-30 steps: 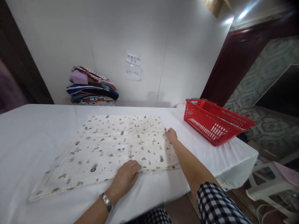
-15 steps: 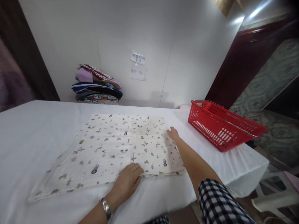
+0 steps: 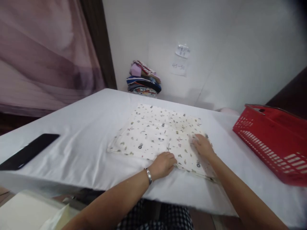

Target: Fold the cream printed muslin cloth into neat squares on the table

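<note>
One pale cloth (image 3: 151,134), printed with small scattered motifs, lay folded flat near the middle of the white-covered table (image 3: 88,134), its near edge just short of the table's front. The person's left grip (image 3: 163,164) rested on that near edge, fingers close together and slightly bent; whether it pinched the fabric could not be told. A silver bracelet (image 3: 148,176) circled the wrist behind it. The right grip (image 3: 203,146) lay over the cloth's right part, fingers bent down to the surface and blurred, so its hold could not be told either. Farther right sat a red basket (image 3: 268,140), apart from the cloth. At the table's left lay a flat black object (image 3: 28,151). By the far edge rose a stack of folded fabrics (image 3: 144,81), left of two paper notes (image 3: 182,51) on the pale wall (image 3: 230,48).
</note>
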Demonstrator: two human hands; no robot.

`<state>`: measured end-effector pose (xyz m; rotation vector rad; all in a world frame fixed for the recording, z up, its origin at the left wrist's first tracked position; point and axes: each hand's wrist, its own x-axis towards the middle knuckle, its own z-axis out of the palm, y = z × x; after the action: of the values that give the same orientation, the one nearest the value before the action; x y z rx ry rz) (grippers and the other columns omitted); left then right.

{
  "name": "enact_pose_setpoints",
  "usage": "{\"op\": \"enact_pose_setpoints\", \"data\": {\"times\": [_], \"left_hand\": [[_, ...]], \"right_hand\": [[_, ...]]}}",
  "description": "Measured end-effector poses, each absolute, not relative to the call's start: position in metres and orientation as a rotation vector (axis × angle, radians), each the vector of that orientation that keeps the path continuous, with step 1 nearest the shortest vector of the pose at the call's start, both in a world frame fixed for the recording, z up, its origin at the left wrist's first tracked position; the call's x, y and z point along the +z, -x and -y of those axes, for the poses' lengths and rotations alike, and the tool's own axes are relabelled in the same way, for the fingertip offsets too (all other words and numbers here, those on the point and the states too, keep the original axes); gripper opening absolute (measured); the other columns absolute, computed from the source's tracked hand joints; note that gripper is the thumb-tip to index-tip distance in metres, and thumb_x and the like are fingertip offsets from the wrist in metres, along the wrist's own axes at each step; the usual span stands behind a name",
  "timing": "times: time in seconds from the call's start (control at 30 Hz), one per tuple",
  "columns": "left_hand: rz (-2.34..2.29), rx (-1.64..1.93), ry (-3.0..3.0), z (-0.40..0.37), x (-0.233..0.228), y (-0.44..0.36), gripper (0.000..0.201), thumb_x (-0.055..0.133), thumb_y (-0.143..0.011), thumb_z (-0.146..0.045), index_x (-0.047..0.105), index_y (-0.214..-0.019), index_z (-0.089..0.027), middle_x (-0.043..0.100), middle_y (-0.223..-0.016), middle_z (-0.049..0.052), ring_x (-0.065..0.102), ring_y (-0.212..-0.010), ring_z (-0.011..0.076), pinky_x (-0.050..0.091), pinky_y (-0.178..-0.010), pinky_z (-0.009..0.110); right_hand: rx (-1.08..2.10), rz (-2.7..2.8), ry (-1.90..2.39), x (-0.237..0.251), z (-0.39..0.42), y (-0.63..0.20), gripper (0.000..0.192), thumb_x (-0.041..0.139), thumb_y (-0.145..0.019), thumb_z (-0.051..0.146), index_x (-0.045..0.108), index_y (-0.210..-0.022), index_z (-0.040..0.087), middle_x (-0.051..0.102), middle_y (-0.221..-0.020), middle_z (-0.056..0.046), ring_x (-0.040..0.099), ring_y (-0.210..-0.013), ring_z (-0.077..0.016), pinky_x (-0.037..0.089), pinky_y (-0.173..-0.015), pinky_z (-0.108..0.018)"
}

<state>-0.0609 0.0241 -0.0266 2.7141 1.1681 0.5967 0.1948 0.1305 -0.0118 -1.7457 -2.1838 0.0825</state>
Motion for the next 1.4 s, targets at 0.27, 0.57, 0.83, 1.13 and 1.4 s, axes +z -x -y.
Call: {"op": "enact_pose_setpoints", "data": {"times": [0.27, 0.57, 0.83, 1.13, 1.4], "left_hand": [[-1.415, 0.644, -2.677, -0.021, -0.027, 0.054, 0.010, 0.056, -0.085, -0.024, 0.058, -0.091, -0.017, 0.066, -0.087, 0.004, 0.059, -0.086, 0.0185, 0.042, -0.077, 0.032], [-1.594, 0.557, -2.744, -0.015, -0.024, 0.065, 0.009, 0.050, -0.087, -0.020, 0.056, -0.093, -0.017, 0.065, -0.090, 0.006, 0.058, -0.089, 0.0201, 0.041, -0.077, 0.034], [-1.868, 0.642, -2.540, 0.000, -0.018, 0.143, 0.025, 0.048, -0.081, -0.007, 0.060, -0.101, -0.017, 0.065, -0.102, 0.009, 0.057, -0.097, 0.0216, 0.041, -0.087, 0.038], [-1.817, 0.939, -2.531, 0.024, -0.014, 0.161, 0.012, 0.051, -0.087, -0.023, 0.062, -0.086, -0.018, 0.064, -0.095, 0.006, 0.055, -0.093, 0.0207, 0.042, -0.081, 0.036], [-1.763, 0.737, -2.643, 0.019, -0.015, 0.116, 0.015, 0.051, -0.088, -0.021, 0.066, -0.087, -0.019, 0.064, -0.086, 0.005, 0.054, -0.086, 0.0205, 0.039, -0.077, 0.036]], "right_hand": [[0.180, 2.530, 0.935, -0.039, -0.020, -0.143, 0.049, 0.046, -0.085, 0.024, 0.045, -0.133, 0.015, 0.057, -0.126, -0.014, 0.053, -0.114, -0.0263, 0.045, -0.096, -0.042], [-0.146, 2.481, 1.121, -0.040, -0.027, -0.114, 0.027, 0.040, -0.091, 0.019, 0.059, -0.110, 0.015, 0.062, -0.093, -0.010, 0.053, -0.086, -0.0224, 0.042, -0.077, -0.034], [-0.132, 2.448, 1.131, -0.040, -0.027, -0.116, 0.026, 0.041, -0.092, 0.020, 0.062, -0.107, 0.017, 0.061, -0.095, -0.009, 0.051, -0.088, -0.0220, 0.040, -0.077, -0.033], [-0.050, 2.440, 1.172, -0.037, -0.025, -0.114, 0.028, 0.040, -0.091, 0.018, 0.061, -0.109, 0.018, 0.061, -0.100, -0.009, 0.051, -0.093, -0.0225, 0.041, -0.082, -0.034], [0.034, 2.407, 1.152, -0.034, -0.026, -0.115, 0.027, 0.042, -0.091, 0.019, 0.061, -0.109, 0.019, 0.061, -0.098, -0.008, 0.051, -0.094, -0.0218, 0.041, -0.082, -0.032]]}}
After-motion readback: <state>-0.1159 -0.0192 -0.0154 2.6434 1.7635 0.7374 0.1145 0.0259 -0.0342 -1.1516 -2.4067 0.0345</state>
